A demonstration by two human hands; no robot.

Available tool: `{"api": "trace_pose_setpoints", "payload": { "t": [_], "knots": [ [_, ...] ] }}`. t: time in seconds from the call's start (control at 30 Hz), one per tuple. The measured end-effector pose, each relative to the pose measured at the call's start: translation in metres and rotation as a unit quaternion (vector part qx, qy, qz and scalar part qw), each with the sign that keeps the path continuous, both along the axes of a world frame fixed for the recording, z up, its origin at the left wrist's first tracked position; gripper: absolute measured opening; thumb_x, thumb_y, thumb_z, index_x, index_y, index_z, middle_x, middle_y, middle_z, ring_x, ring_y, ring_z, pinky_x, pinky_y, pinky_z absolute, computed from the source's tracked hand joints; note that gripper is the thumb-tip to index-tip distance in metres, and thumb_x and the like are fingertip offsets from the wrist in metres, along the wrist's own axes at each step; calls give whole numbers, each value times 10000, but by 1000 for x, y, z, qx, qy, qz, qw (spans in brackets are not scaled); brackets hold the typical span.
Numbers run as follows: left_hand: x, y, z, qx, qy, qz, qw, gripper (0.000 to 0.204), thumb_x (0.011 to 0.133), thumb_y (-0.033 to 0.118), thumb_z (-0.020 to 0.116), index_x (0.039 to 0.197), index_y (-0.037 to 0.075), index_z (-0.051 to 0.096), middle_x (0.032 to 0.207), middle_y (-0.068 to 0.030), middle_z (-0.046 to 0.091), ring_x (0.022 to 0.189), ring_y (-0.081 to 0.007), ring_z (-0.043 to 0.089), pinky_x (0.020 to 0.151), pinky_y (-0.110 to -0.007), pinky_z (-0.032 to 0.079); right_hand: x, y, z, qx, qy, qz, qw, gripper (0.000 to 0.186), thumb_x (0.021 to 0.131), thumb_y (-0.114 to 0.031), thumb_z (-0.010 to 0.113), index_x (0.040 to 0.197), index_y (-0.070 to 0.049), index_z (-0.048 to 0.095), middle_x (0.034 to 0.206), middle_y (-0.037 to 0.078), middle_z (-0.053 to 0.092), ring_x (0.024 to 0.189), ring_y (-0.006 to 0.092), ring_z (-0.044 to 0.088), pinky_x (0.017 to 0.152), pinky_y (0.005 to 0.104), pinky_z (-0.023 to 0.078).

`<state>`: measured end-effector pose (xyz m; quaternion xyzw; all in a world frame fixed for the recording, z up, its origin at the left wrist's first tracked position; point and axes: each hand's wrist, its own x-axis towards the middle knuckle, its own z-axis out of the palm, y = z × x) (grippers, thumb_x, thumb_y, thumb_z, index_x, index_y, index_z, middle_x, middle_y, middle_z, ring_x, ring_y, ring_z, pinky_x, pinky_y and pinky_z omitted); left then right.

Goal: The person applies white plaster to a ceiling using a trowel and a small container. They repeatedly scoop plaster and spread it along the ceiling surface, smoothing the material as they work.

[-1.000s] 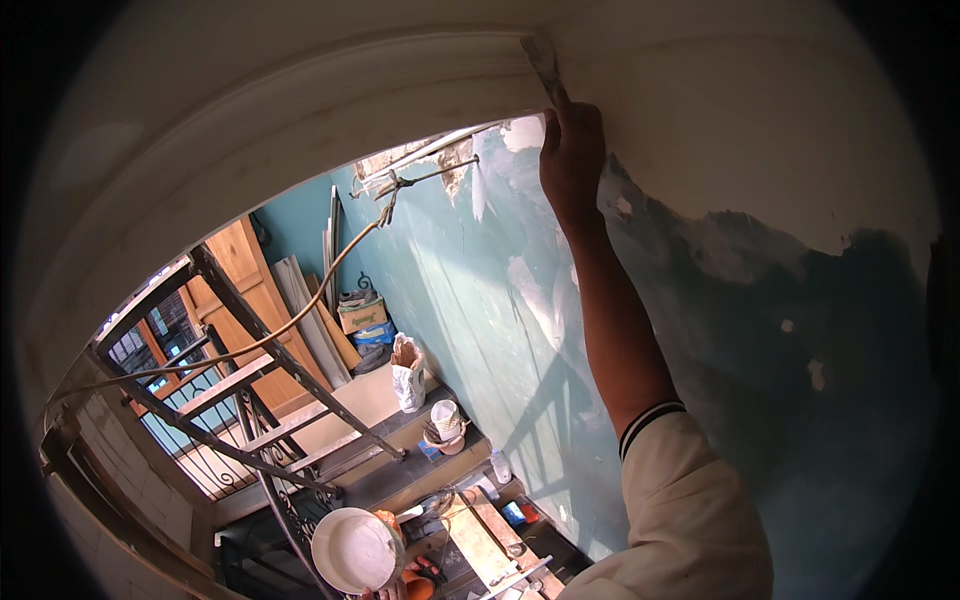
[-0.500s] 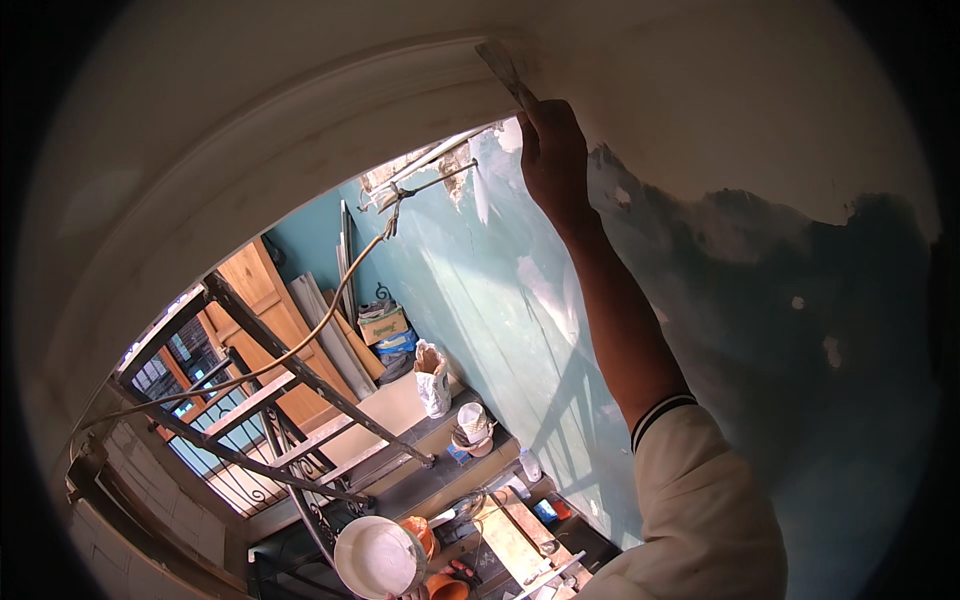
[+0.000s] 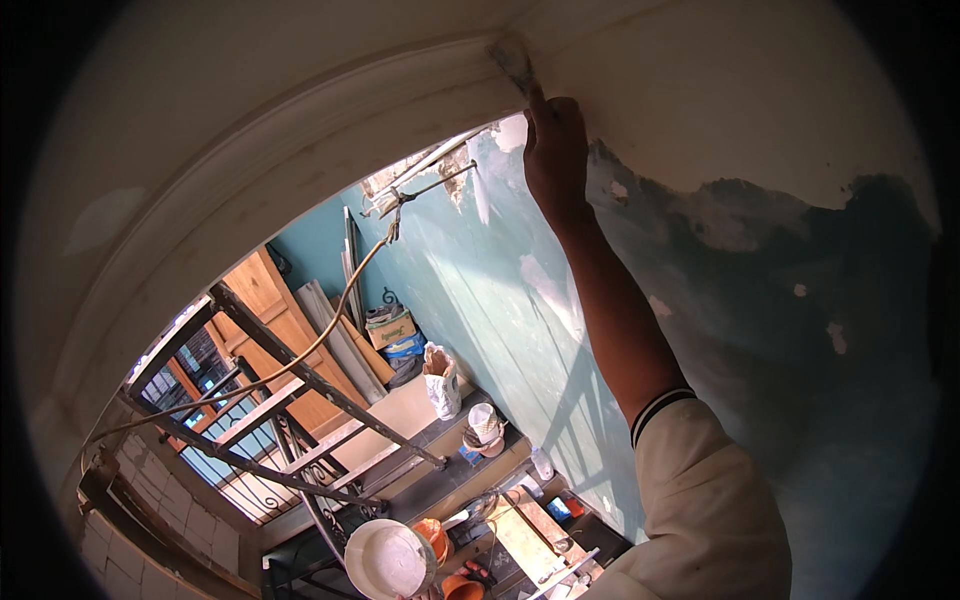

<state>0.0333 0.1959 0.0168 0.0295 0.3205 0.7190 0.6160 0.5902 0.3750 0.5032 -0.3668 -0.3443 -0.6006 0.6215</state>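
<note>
My right hand (image 3: 557,150) is raised high, closed around the handle of a putty knife (image 3: 515,66). The putty knife's blade lies against the pale plaster, where the moulded beam edge (image 3: 330,110) meets the wall (image 3: 740,100). Low in the view is a pale round bucket (image 3: 390,560) with whitish material inside. Only a sliver of my left hand (image 3: 431,592) shows at the lower edge, by the bucket's rim, seemingly gripping it; most of that hand is out of the picture.
Below stands a dark metal frame with rungs (image 3: 300,400), with a cable (image 3: 325,335) strung across. A white sack (image 3: 441,385), a white tub (image 3: 485,425), an orange bucket (image 3: 432,537) and a wooden board (image 3: 525,535) lie lower down. Planks (image 3: 340,330) lean by a wooden door (image 3: 265,310).
The putty knife has shifted slightly right and down along the plaster corner, its blade turned a little. The view has moved slightly, so the things below appear farther right.
</note>
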Motion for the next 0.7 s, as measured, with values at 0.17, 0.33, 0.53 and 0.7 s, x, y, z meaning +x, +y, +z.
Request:
{"api": "trace_pose_setpoints", "payload": {
  "t": [0.17,0.33,0.53,0.7],
  "knots": [
    [0,0,-3,-3,20,7,1000,657,1033,240,637,1570,18,332,1570,-204,436,1449,-372,474,1257,-513,393,0,1,-8,-34,15,7,999,461,1004,-25,647,1460,-52,580,1026,164,590,956,353,593,845,479,503],
    [1,-5,-1,-6,39,18,999,570,1040,306,636,1485,11,435,1497,-197,509,1425,-361,495,1246,-507,399,1,-6,-7,-8,20,-18,1000,501,1006,-24,667,1497,-78,579,991,154,611,955,333,605,848,475,519],
    [9,-5,5,9,38,8,999,483,1049,356,640,1370,8,546,1391,-170,593,1395,-337,519,1223,-500,421,6,-16,-8,-66,17,-6,998,429,1022,-36,623,1448,-20,577,1070,190,599,985,378,598,861,494,505],
    [27,-11,14,10,52,-3,999,527,1047,360,639,1450,44,517,1447,-177,579,1408,-352,509,1216,-519,414,4,-26,-19,-27,13,28,999,418,1037,-18,566,1451,33,551,1099,219,618,1020,382,623,881,491,518]
  ]
}}
